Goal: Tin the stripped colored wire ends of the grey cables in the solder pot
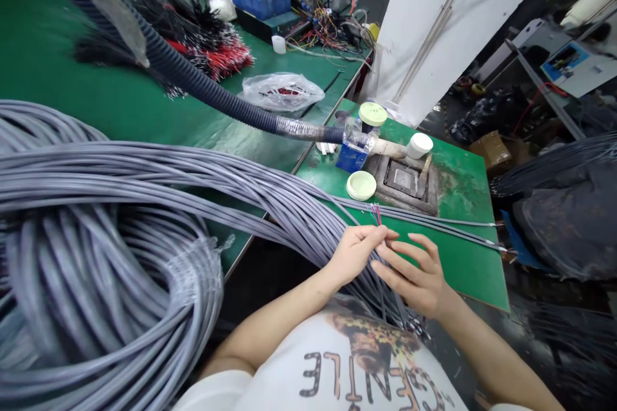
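My left hand (357,249) is closed in a pinch on the end of a grey cable, and thin red, blue and other coloured wires (376,213) stick up past its fingertips. My right hand (417,273) is close against it on the right, its fingers stretched out and apart. Its fingertips reach the left hand's fingertips; whether they also touch the cable is hidden. Below and left of both hands runs a thick bundle of grey cables (289,209), its stripped ends hanging by the shirt. A few separate grey cables (446,225) lie across the small green table beyond my fingers.
A solder pot (405,178) sits on the small green table (463,263), beside pale round tubs (361,185) and a blue box (351,157). A ribbed hose (216,93) arches over the bench. Coiled grey cable (110,282) fills the left. Black and red wires (193,38) lie behind.
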{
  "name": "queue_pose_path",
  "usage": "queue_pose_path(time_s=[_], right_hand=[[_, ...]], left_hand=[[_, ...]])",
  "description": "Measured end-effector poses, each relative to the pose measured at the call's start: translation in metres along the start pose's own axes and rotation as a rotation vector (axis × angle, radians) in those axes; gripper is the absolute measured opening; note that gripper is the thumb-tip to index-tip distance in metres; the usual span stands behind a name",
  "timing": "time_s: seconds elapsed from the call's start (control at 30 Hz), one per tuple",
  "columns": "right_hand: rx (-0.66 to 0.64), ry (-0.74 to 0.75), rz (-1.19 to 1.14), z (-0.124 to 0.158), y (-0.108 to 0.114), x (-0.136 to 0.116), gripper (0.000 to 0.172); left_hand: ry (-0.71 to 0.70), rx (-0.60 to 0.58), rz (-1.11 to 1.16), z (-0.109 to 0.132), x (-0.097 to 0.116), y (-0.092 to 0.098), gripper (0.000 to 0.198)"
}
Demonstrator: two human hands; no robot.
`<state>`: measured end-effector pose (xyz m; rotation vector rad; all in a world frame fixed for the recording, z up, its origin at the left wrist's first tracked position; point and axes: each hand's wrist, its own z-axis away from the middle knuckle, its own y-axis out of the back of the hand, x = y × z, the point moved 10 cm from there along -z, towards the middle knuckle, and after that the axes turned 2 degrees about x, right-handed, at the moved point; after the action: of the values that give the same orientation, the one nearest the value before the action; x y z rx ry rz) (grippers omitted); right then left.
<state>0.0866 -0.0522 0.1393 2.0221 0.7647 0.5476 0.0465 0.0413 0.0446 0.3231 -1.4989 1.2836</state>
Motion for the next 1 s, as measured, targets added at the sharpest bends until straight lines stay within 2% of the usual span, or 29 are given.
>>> queue_pose_path(time_s=[0.2,0.57,1.0], right_hand=[[0.002,-0.039,0.008,0.009,0.003,-0.003,0.033],[0.031,-0.076,-0.024,0.013,0.002,-0.003,0.034],[0.042,-0.127,-0.059,0.019,-0.001,0.0,0.031]], left_hand=[[-0.059,-0.064,-0.058,0.006,0.004,-0.008,0.042],[-0.225,-0.11,-0.268,0.01,0.012,-0.009,0.04],[-0.261,-0.126,-0.345,0.011,0.016,-0.011,0.042]])
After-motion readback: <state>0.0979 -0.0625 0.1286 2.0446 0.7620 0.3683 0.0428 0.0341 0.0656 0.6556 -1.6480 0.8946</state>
